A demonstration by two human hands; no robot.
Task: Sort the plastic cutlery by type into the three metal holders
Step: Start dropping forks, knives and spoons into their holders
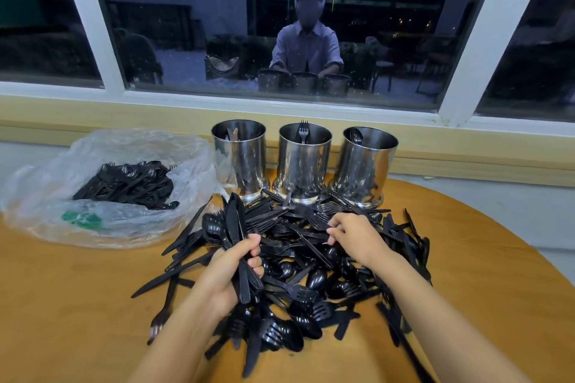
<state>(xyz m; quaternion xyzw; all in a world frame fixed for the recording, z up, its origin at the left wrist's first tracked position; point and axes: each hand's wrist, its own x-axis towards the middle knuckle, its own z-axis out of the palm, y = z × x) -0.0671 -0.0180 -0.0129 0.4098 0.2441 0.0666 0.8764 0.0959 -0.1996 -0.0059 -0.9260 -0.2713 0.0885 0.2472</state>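
One clear plastic bag [46, 196] sits far left on the table [77, 305], with black cutlery in it. Left hand [236, 270] grips a bundle of knives [235, 221], tips up, at the pile's [311, 277] left side. Behind the pile: left holder [239, 162] has a knife [231, 134], middle holder [303, 165] a fork [304, 130], right holder [365, 168] a spoon [357, 135]. Right hand [351, 236] is on the pile with fingers curled; can't tell if it holds anything.
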